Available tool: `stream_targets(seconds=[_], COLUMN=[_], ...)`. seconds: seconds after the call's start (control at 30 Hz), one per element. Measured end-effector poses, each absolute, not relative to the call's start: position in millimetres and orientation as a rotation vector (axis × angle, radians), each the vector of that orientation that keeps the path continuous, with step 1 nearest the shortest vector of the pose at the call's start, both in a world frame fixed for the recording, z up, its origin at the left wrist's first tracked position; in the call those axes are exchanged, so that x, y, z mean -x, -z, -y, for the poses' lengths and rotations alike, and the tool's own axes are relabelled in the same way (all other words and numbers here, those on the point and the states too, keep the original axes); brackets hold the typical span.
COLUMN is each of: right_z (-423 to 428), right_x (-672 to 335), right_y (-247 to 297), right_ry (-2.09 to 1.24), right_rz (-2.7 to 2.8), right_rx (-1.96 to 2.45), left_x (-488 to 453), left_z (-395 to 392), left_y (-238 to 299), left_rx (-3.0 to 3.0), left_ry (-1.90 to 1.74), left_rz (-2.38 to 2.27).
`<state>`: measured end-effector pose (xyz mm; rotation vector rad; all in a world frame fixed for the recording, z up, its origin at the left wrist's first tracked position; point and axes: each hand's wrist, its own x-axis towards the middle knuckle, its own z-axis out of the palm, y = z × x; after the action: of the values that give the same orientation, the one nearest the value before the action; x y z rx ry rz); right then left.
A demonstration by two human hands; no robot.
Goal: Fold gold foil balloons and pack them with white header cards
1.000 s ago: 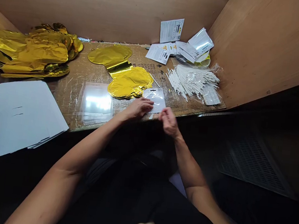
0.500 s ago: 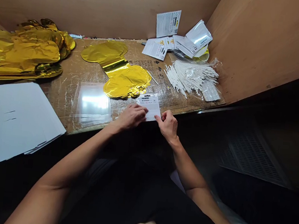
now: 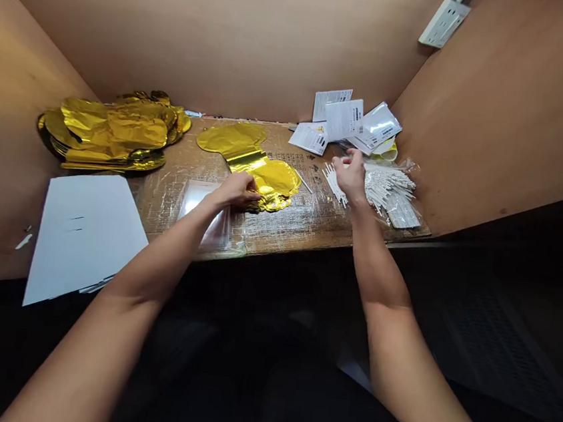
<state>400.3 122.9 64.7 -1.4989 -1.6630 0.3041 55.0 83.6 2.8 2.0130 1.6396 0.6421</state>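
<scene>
My left hand (image 3: 236,193) rests on the wooden table (image 3: 300,223) with its fingers curled on the near edge of a flat gold foil balloon (image 3: 277,178). Farther right, my right hand (image 3: 353,173) hovers with its fingers spread over a bundle of white sticks (image 3: 389,185) in clear wrap and holds nothing. Just beyond it, a heap of small packed white packets (image 3: 351,126) lies in the back right corner. A stack of clear plastic sleeves (image 3: 205,213) lies under my left wrist.
A pile of crumpled gold foil balloons (image 3: 113,129) sits at the back left. A stack of white sheets (image 3: 88,231) lies at the front left, overhanging the edge. Wooden walls enclose three sides. A power strip (image 3: 442,21) hangs on the right wall.
The small packet both hands held at the front edge is gone from there. My right hand has reached back right over the sticks, and my left hand has moved onto the gold balloon. The camera tilted up.
</scene>
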Motion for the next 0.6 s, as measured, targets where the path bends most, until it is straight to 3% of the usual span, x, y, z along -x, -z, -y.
stream_targets(seconds=[0.13, 0.33, 0.47, 0.6], right_z=[-80.0, -13.7, -20.5, -49.1], right_x=[-379.3, -381.3, -349.0, -290.2], right_y=[-36.0, -8.7, -16.1, -19.0], right_ry=[-0.518, -0.292, -0.196, -0.174], right_rz=[1.81, 1.923, 2.074, 2.216], right_rx=[1.384, 1.466, 1.294, 1.167], left_x=[-54.5, -44.9, -34.5, -26.2], left_z=[-96.7, -81.9, -88.5, -110.2], left_y=[-3.5, -25.9, -46.9, -71.7], left_rx=[-1.975, -1.793, -1.467, -1.294], left_ry=[-0.532, -0.507, -0.621, -0.684], left_rz=[-1.618, -1.396, -1.264, -1.443])
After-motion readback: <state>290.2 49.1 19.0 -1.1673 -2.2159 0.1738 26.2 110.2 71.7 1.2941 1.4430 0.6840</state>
